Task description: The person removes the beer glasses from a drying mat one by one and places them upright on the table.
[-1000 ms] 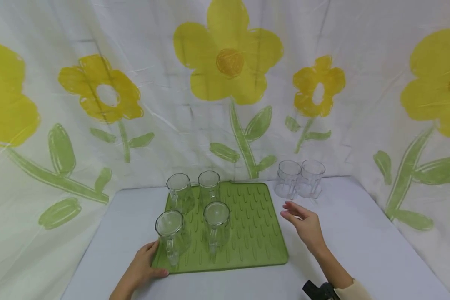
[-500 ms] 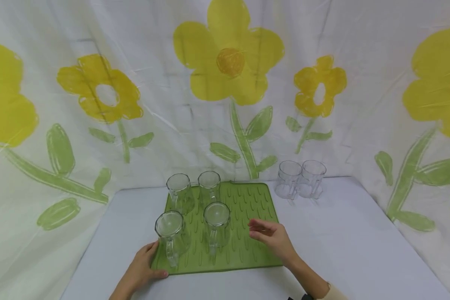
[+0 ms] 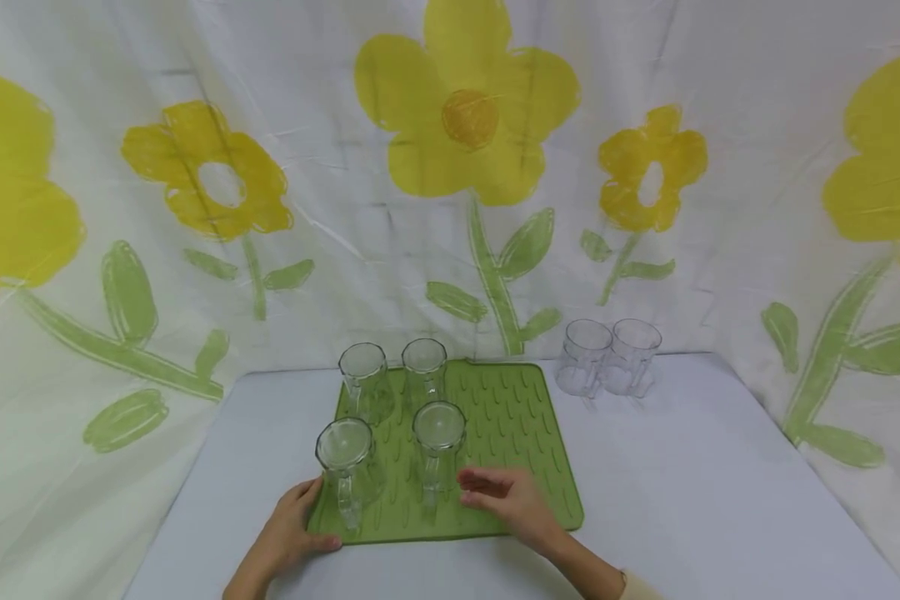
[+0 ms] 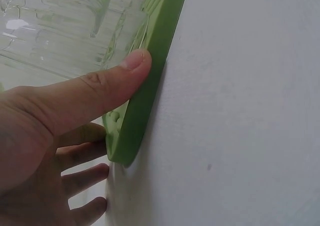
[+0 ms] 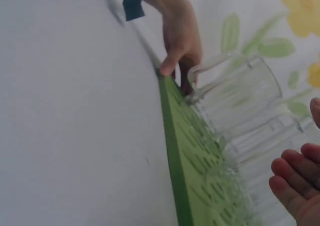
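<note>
My left hand rests at the front left corner of a green ridged drying mat. In the left wrist view its thumb lies along the front edge, and the other fingers are extended at the left edge. Two clear glass mugs with handles toward me stand at the front of the mat, a left mug and a right mug. Nothing is between the fingers of my right hand, which hovers over the mat just right of the front right mug, fingers extended and thumb apart.
Two more glass mugs, a left one and a right one, stand at the mat's back left. Beyond its back right corner, a pair of glass mugs sits on the white table. A flowered curtain hangs behind.
My right hand has moved left and toward me, from the bare table near the far mugs to beside the front right mug. The left hand stays at the mat's corner.
</note>
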